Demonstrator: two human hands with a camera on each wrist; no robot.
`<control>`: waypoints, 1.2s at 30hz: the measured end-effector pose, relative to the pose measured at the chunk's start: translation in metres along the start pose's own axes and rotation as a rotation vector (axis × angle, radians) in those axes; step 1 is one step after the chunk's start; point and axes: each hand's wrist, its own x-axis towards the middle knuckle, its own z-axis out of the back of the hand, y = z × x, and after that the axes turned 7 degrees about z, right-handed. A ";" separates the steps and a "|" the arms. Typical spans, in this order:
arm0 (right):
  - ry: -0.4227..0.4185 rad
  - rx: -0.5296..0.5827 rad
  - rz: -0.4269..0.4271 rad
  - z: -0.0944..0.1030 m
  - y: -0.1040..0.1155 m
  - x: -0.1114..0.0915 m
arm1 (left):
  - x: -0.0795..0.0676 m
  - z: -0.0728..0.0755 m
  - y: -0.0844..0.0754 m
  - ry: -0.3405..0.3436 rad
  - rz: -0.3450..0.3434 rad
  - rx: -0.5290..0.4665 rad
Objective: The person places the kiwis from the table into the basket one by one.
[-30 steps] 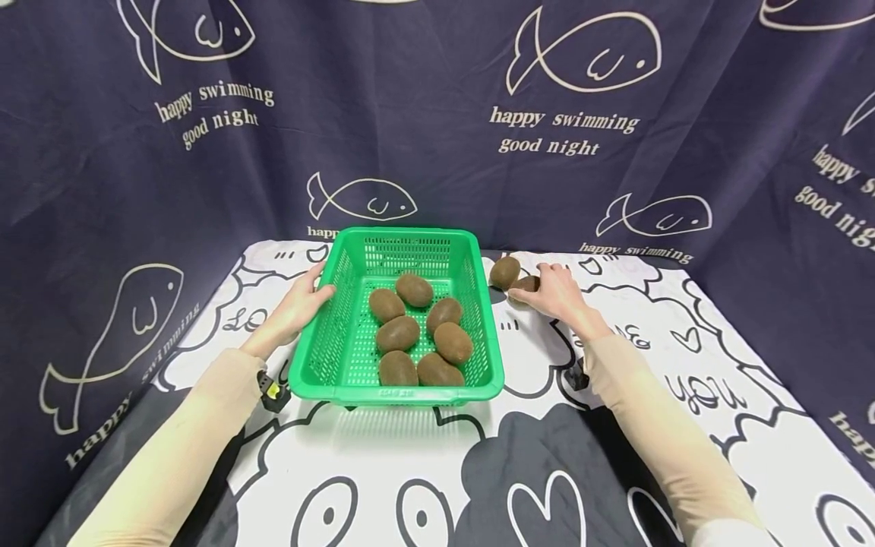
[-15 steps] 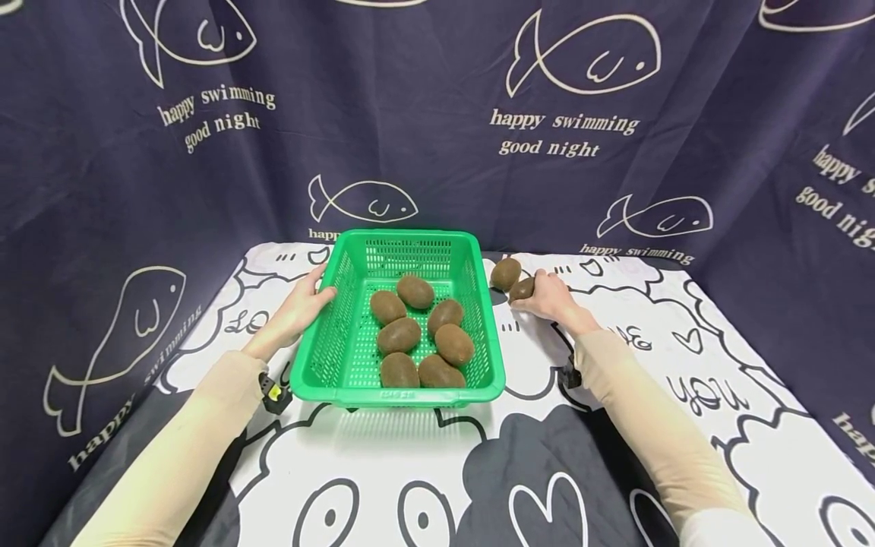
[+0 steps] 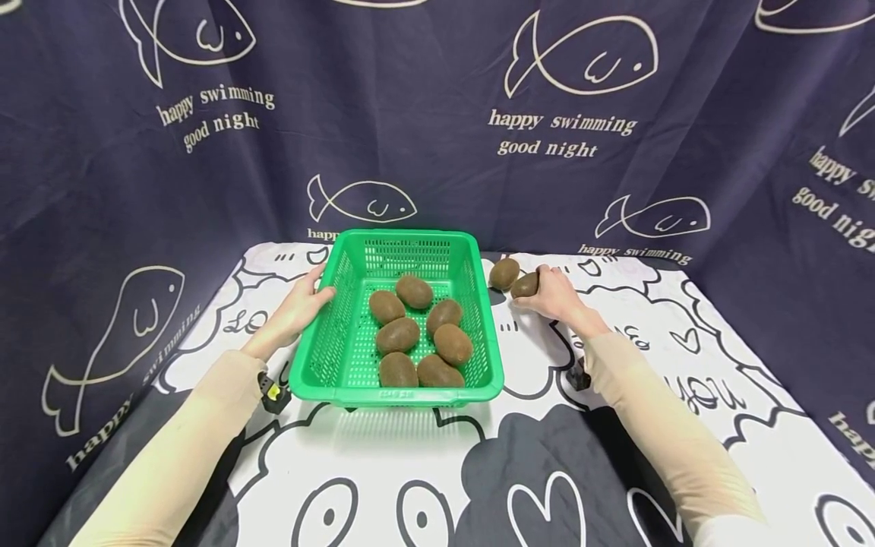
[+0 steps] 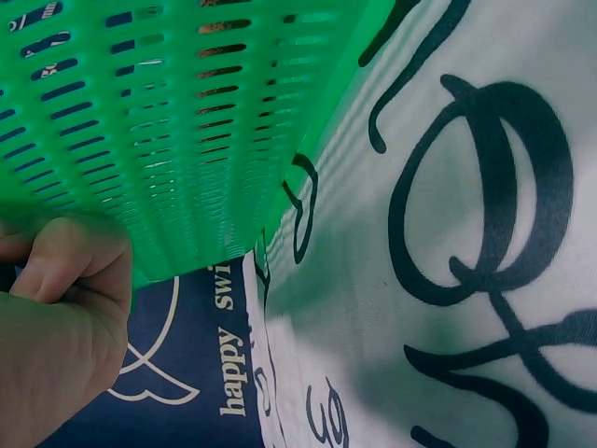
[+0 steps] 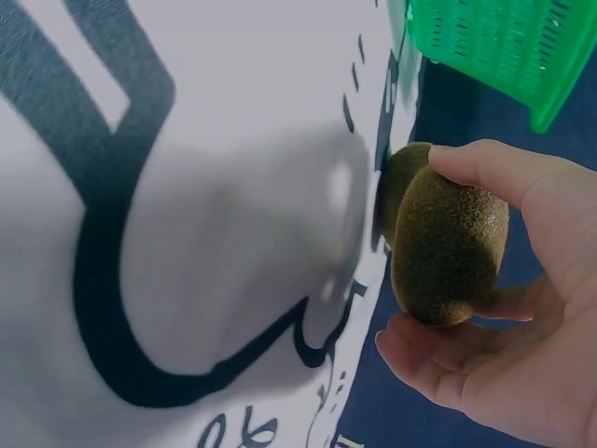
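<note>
My left hand grips the left rim of a green plastic basket, thumb on the inner side. In the left wrist view, the curled fingers of that hand lie against the slotted basket wall. Beyond the basket's right side, my right hand holds a brown kiwi between thumb and fingers. The right wrist view has this kiwi upright in the grasp, with a second kiwi partly hidden behind it. From the head, that second kiwi lies just left of the held one.
Several kiwis, one of them a front kiwi, lie on the basket's floor. A patterned black-and-white cloth covers the table. Behind it hangs a dark blue curtain with fish drawings.
My right hand has settled its fingers round the kiwi, which has turned and shows more of itself beside the thumb. The left hand and basket keep their place.
</note>
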 end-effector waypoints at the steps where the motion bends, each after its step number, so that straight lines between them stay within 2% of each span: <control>1: -0.004 0.006 0.002 0.002 0.001 -0.001 | 0.002 0.000 0.004 -0.002 -0.008 -0.001; 5: -0.018 0.020 0.023 0.008 0.005 -0.004 | 0.001 -0.001 0.004 -0.008 -0.030 0.004; 12: -0.044 0.032 0.063 0.017 0.015 -0.006 | 0.003 -0.001 0.002 -0.009 0.018 0.015; 19: -0.079 0.044 0.106 0.025 0.027 -0.009 | 0.002 0.000 0.002 -0.012 0.003 0.004; 27: -0.120 0.047 0.141 0.030 0.040 -0.016 | 0.004 -0.001 0.004 0.003 0.039 -0.001; 36: -0.142 0.065 0.186 0.034 0.049 -0.020 | 0.004 0.000 0.004 -0.007 0.014 -0.006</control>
